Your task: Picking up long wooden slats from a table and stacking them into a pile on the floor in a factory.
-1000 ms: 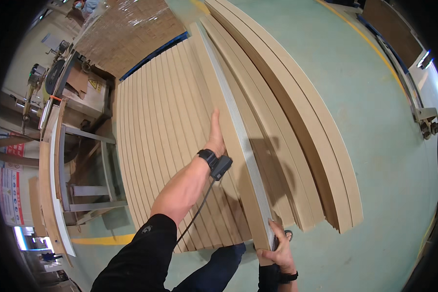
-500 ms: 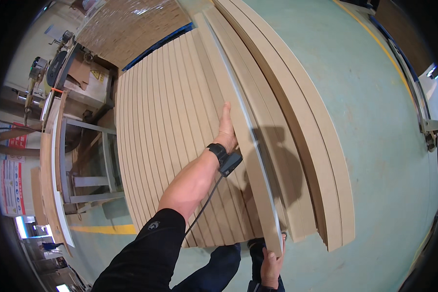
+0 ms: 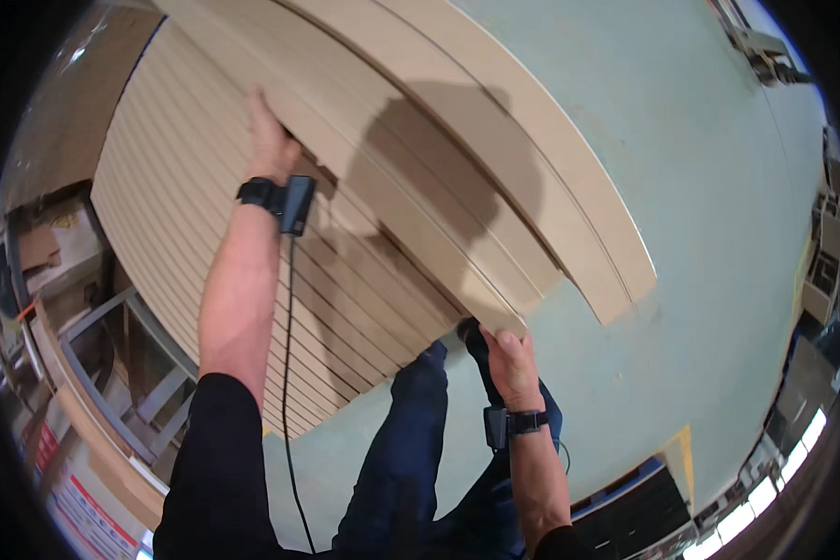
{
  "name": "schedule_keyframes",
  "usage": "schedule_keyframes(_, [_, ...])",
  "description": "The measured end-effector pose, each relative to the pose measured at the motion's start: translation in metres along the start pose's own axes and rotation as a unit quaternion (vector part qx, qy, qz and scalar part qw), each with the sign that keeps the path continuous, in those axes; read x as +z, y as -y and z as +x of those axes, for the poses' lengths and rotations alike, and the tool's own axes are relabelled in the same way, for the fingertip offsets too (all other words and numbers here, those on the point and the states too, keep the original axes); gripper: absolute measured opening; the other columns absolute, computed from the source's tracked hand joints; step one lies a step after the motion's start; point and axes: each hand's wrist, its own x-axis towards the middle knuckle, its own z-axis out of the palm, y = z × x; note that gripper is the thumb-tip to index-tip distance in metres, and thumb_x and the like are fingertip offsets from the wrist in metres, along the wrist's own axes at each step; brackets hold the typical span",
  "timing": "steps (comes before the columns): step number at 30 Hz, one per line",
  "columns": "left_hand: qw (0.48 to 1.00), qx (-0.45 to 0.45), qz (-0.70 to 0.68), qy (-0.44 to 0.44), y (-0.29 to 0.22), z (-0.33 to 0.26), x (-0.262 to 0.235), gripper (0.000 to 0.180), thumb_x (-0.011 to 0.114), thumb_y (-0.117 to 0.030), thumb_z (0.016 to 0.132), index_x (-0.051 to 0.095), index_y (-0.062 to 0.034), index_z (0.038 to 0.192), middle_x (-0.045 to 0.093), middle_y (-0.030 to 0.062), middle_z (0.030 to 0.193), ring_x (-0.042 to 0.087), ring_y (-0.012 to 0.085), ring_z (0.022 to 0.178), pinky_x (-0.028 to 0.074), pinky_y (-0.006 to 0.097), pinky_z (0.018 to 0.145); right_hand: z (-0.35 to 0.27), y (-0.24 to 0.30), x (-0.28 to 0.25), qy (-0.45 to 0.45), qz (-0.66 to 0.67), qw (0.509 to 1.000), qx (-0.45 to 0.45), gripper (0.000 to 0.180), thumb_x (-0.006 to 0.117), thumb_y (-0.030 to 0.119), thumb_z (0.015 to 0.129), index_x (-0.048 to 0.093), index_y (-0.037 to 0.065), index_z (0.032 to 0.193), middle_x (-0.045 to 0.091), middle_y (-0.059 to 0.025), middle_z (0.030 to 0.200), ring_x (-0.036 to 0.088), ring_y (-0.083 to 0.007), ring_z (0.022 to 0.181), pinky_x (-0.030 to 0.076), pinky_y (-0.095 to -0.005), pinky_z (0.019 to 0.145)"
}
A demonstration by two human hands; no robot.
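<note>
A long tan board [image 3: 420,229] with a narrow rectangular end runs from the upper left down toward me. My right hand [image 3: 513,366] is closed round its near end, thumb on top. Farther up, my left hand [image 3: 273,145] grips the same board's left edge; its thumb points away from me and its other fingers are mostly hidden. Under and left of the board lies a broad row of similar tan boards [image 3: 182,168], packed side by side. Both my wrists wear black straps with small boxes, and a cable hangs from the left one.
More tan boards [image 3: 569,205] lie along the right side of the stack, by the green floor [image 3: 681,261]. A metal frame [image 3: 149,364] with a curved-looking wooden edge stands at left. My legs are close to the stack's near end. A dark low object [image 3: 630,513] sits behind at lower right.
My view has swung right and down, so the stack appears turned and farther left. Both hands stay on the board, and my right hand and forearm now show more fully.
</note>
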Motion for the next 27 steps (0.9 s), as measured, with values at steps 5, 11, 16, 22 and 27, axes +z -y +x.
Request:
schedule_keyframes(5, [0.999, -0.009, 0.027, -0.023, -0.011, -0.005, 0.010, 0.063, 0.031, -0.048, 0.102, 0.040, 0.0009, 0.141, 0.046, 0.0202, 0.143, 0.045, 0.0346, 0.131, 0.037, 0.047, 0.111, 0.004, 0.001, -0.002, -0.040, -0.003, 0.999, 0.008, 0.080, 0.074, 0.021, 0.078, 0.036, 0.002, 0.145, 0.048, -0.0096, 0.139, 0.044, -0.0223, 0.131, 0.029, -0.0359, 0.112])
schedule_keyframes(11, [0.999, -0.005, 0.046, -0.009, -0.009, -0.001, 0.006, 0.060, 0.026, -0.042, 0.104, 0.034, 0.0031, 0.143, 0.043, 0.0201, 0.145, 0.044, 0.0349, 0.132, 0.037, 0.049, 0.111, 0.011, 0.003, -0.002, -0.023, -0.086, 0.996, 0.011, 0.073, 0.064, 0.033, 0.089, 0.034, 0.003, 0.148, 0.045, -0.0097, 0.142, 0.039, -0.0211, 0.132, 0.028, -0.0351, 0.112])
schedule_keyframes(16, [0.996, 0.015, 0.076, -0.041, -0.011, 0.015, 0.002, 0.068, 0.026, -0.048, 0.104, 0.025, 0.0036, 0.149, 0.032, 0.0216, 0.154, 0.037, 0.0374, 0.138, 0.033, 0.050, 0.114, 0.016, 0.011, 0.003, 0.003, -0.214, 0.975, 0.058, 0.068, 0.057, 0.042, 0.097, 0.037, -0.002, 0.145, 0.047, -0.0088, 0.139, 0.040, -0.0184, 0.128, 0.029, -0.0328, 0.110])
schedule_keyframes(22, [0.998, 0.016, -0.059, 0.015, -0.004, -0.002, -0.003, 0.080, 0.034, -0.061, 0.100, 0.023, -0.0016, 0.152, 0.029, 0.0193, 0.157, 0.031, 0.0340, 0.143, 0.027, 0.048, 0.118, 0.010, 0.023, 0.018, -0.088, -0.253, 0.959, 0.087, 0.046, 0.047, 0.035, 0.103, 0.051, -0.003, 0.130, 0.056, -0.0102, 0.127, 0.049, -0.0197, 0.117, 0.039, -0.0343, 0.102])
schedule_keyframes(27, [0.990, 0.002, -0.135, -0.029, -0.004, -0.018, -0.001, 0.085, 0.030, -0.067, 0.098, 0.021, -0.0025, 0.154, 0.026, 0.0145, 0.159, 0.027, 0.0274, 0.146, 0.024, 0.041, 0.119, 0.016, 0.033, 0.018, 0.001, -0.145, 0.989, -0.040, 0.060, 0.056, 0.034, 0.099, 0.033, 0.004, 0.146, 0.042, -0.0108, 0.145, 0.040, -0.0242, 0.135, 0.032, -0.0396, 0.112])
